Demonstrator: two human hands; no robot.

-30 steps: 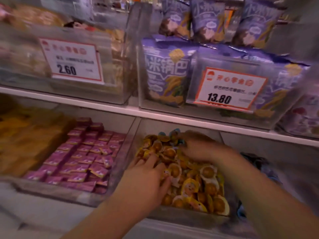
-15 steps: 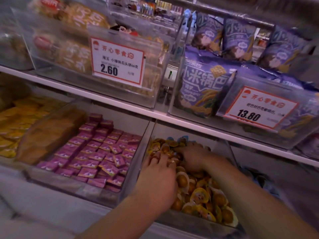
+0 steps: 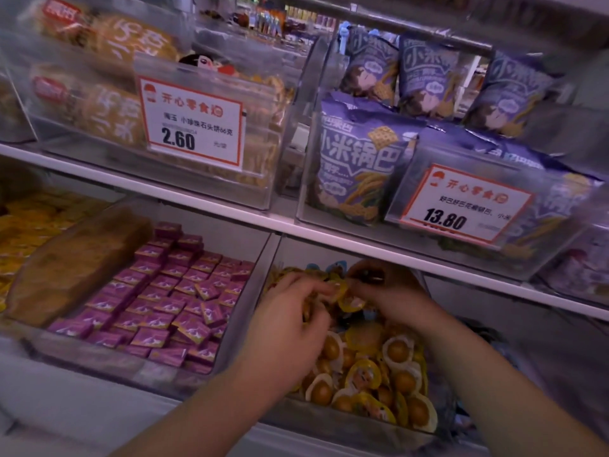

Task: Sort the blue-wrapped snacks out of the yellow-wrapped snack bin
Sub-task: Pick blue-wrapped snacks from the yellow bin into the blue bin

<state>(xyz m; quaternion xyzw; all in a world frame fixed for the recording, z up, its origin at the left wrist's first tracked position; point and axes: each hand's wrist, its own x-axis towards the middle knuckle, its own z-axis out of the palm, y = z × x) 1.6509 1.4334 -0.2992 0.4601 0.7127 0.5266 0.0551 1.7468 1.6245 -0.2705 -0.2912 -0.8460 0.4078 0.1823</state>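
Observation:
A clear bin (image 3: 329, 423) on the lower shelf holds a heap of yellow-wrapped snacks (image 3: 395, 354). A few blue-wrapped snacks (image 3: 333, 267) poke out at the back of the heap, and another blue one (image 3: 371, 313) shows under my right wrist. My left hand (image 3: 290, 319) lies on the left of the heap, its blurred fingers spread and reaching into the snacks. My right hand (image 3: 392, 291) is at the back of the bin, fingers curled, with a yellow-wrapped snack (image 3: 351, 300) raised under its thumb. Both hands nearly meet.
Left of the bin is a clear bin of purple-wrapped squares (image 3: 171, 301), then yellow packets (image 3: 26, 232). A white shelf edge (image 3: 296, 230) runs just above the hands. Above it stand bins of purple bags (image 3: 359, 159) with price cards (image 3: 194, 123). Blue items (image 3: 474, 338) lie in the right-hand bin.
Both hands have moved deeper toward the back of the bin and closer together. A yellow packet is now lifted between them. The camera has tilted up and to the left.

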